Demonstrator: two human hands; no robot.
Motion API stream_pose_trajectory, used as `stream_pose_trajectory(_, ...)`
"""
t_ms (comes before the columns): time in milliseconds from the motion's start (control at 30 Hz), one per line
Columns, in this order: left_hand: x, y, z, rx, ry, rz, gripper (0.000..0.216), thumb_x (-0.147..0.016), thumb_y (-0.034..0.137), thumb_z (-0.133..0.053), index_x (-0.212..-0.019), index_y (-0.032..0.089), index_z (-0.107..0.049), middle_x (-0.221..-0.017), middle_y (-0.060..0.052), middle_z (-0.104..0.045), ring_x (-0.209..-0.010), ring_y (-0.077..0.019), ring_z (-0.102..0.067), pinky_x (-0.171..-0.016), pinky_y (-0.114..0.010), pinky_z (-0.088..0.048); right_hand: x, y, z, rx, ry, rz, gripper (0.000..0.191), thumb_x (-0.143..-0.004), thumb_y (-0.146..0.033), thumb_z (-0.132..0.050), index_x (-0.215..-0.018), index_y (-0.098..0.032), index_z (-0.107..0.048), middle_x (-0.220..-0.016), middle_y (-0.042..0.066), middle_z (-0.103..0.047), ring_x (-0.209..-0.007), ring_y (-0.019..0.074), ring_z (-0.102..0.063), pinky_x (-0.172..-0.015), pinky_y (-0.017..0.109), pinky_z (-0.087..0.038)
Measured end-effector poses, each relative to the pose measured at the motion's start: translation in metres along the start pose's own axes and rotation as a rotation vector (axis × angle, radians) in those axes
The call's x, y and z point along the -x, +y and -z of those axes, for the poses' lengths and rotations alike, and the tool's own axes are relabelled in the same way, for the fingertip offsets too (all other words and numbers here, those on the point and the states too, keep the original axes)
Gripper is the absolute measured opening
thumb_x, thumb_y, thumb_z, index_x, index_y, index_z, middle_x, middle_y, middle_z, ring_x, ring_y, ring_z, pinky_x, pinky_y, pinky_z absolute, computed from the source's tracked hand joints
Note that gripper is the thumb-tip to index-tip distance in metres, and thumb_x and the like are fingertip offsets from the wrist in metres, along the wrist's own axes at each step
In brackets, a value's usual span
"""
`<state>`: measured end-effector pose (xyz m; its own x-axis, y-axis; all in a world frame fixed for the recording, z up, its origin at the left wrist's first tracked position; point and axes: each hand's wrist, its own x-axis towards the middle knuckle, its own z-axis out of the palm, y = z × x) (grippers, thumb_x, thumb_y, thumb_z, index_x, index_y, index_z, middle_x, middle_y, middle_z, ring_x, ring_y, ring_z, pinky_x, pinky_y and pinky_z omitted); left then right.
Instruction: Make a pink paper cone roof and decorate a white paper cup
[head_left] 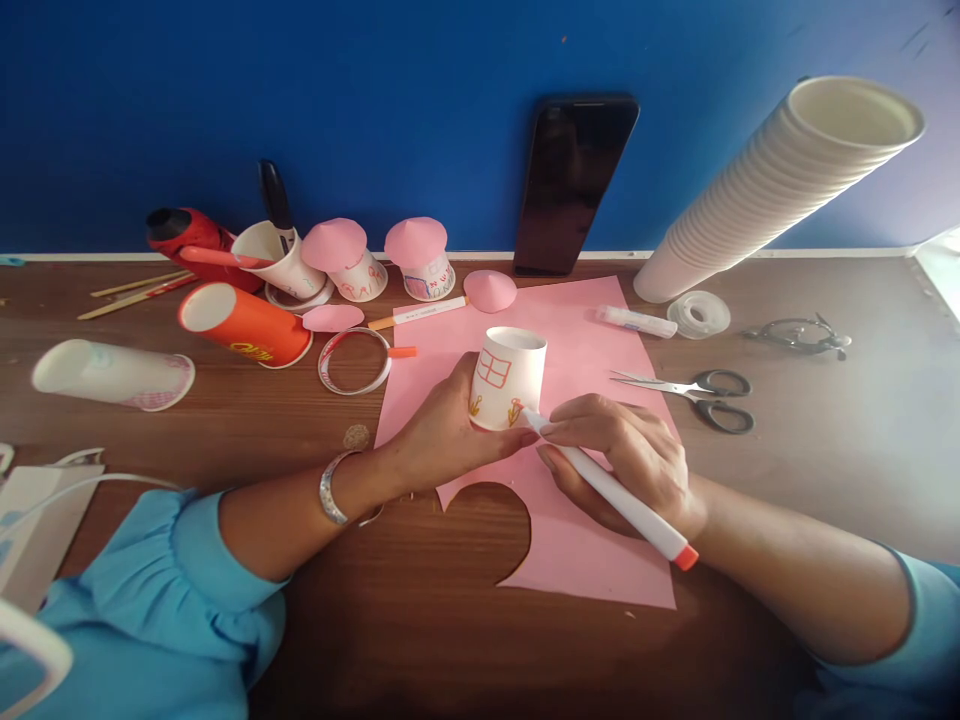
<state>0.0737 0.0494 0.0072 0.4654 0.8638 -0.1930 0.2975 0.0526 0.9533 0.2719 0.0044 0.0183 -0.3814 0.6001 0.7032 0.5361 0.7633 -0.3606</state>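
Observation:
My left hand is wrapped round a small white paper cup that stands upside down on a pink paper sheet. The cup bears a red window drawing and small orange marks near its lower rim. My right hand grips a white marker with an orange end, and its tip touches the cup's lower rim. A rounded piece is cut out of the pink sheet's near edge.
Scissors, a glue stick, a tape roll and a tall stack of paper cups lie to the right. Two pink-roofed cups, a pink cone, an orange cup and a phone sit behind.

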Motion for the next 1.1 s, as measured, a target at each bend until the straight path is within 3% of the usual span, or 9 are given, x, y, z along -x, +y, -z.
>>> stream_pose_trajectory(667, 0.0002, 0.001, 0.0011, 0.04, -0.011, 0.008, 0.053, -0.072, 0.037, -0.085, -0.109, 0.021, -0.051, -0.106, -0.007, -0.065, -0.093, -0.0245, -0.065, -0.07, -0.036, -0.053, 0.0002, -0.0006, 0.0035, -0.044, 0.007, 0.025, 0.012, -0.093, -0.01, -0.06, -0.1, -0.019, -0.057, -0.074, 0.002, -0.07, -0.065, 0.0157, -0.07, -0.055, 0.028, -0.059)
stream_pose_trajectory(1100, -0.0001, 0.0012, 0.0015, -0.004, -0.022, 0.023, 0.062, -0.072, 0.044, -0.088, -0.113, 0.022, -0.047, -0.112, -0.007, -0.064, -0.097, -0.0248, -0.064, -0.074, -0.037, -0.053, 0.0004, 0.0013, 0.0041, -0.002, 0.002, 0.015, 0.013, -0.093, -0.008, -0.062, -0.101, -0.018, -0.058, -0.075, 0.003, -0.069, -0.067, 0.0158, -0.071, -0.057, 0.028, -0.06)
